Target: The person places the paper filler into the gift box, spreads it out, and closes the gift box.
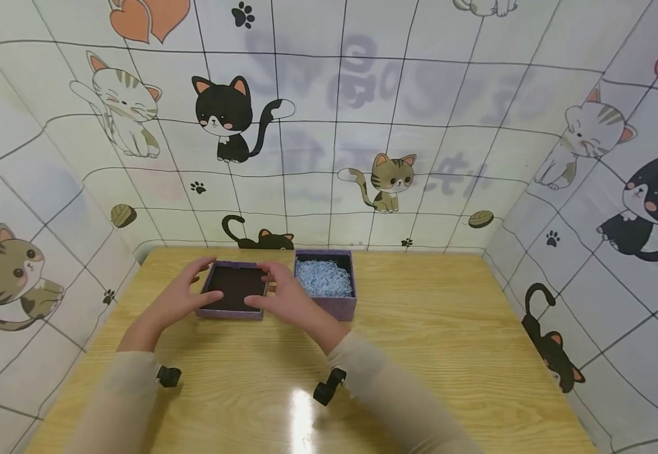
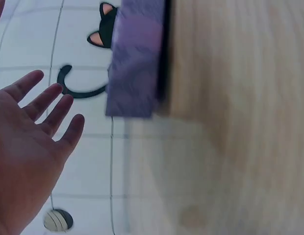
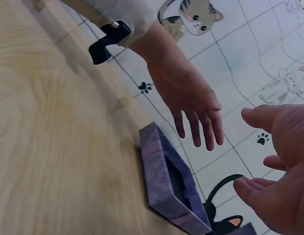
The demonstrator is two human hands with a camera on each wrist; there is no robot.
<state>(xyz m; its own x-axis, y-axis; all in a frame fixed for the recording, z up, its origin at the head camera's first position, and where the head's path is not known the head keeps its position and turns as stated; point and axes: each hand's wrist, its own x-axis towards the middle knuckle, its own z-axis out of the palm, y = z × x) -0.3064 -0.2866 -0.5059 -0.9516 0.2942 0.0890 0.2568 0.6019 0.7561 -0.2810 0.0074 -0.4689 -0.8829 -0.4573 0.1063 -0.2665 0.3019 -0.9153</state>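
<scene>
A shallow purple box lid (image 1: 237, 287) with a dark inside lies hollow side up on the table's left half. My left hand (image 1: 184, 293) hovers over the lid's left side, fingers spread and thumb apart. On the other side my right hand (image 1: 289, 299) is held over the lid's right edge, fingers loosely bent around nothing. In the right wrist view both hands, the left (image 3: 184, 85) and the right (image 3: 284, 166), are raised off the lid (image 3: 169, 181). Just right of the lid stands a purple box (image 1: 340, 308) filled with pale blue paper shreds (image 1: 323, 279).
A light wooden table (image 1: 420, 353) carries the lid and box. White grid-patterned walls with cartoon cats (image 1: 224, 116) rise at the back and on both sides. The box stands close to the back wall. Black straps (image 1: 329, 386) sit on both wrists.
</scene>
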